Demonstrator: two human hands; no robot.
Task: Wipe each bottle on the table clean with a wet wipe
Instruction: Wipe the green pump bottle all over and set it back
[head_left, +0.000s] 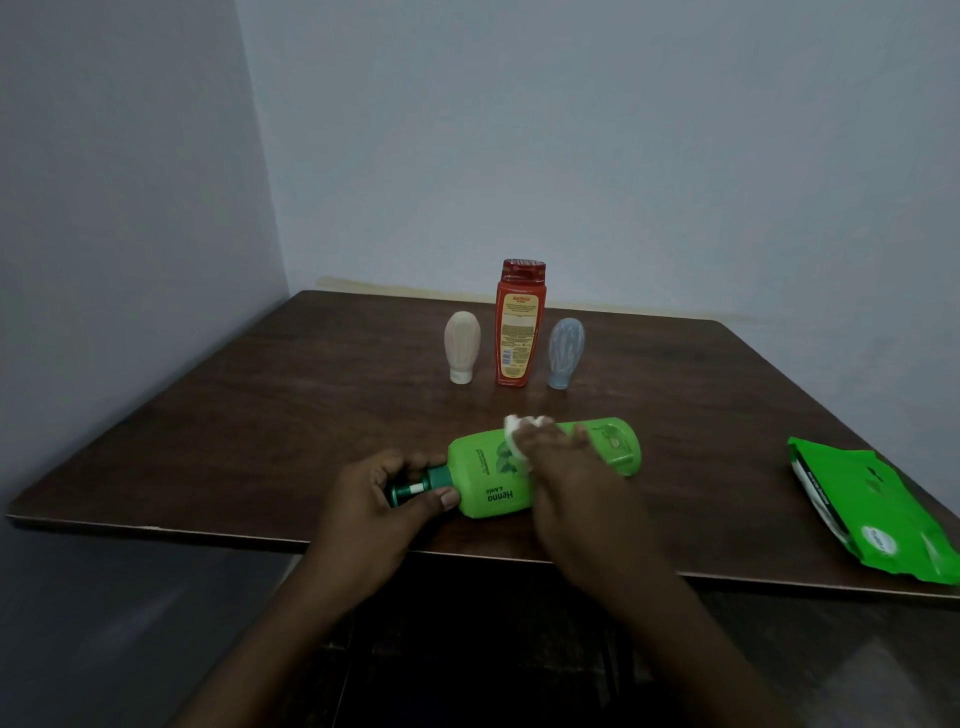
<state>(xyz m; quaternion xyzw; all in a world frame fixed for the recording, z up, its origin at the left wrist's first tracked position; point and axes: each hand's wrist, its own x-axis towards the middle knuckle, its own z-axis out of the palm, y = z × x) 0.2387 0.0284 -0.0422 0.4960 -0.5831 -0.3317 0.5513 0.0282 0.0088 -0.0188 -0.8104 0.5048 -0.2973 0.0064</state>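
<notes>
A green bottle (613, 447) lies on its side near the front of the brown table (260, 426), its dark green pump end pointing left. My left hand (374, 499) grips that pump neck. My right hand (561, 467) presses a white wet wipe (519, 431) onto the middle of the bottle's body. Behind it stand three bottles in a row: a peach squeeze bottle (461, 347) on its cap, a tall red bottle (518, 325), and a pale blue squeeze bottle (565, 353) on its cap.
A green pack of wet wipes (872, 509) lies at the table's right front edge. Walls close in at the back and left. The table's front edge (156, 530) runs just under my wrists.
</notes>
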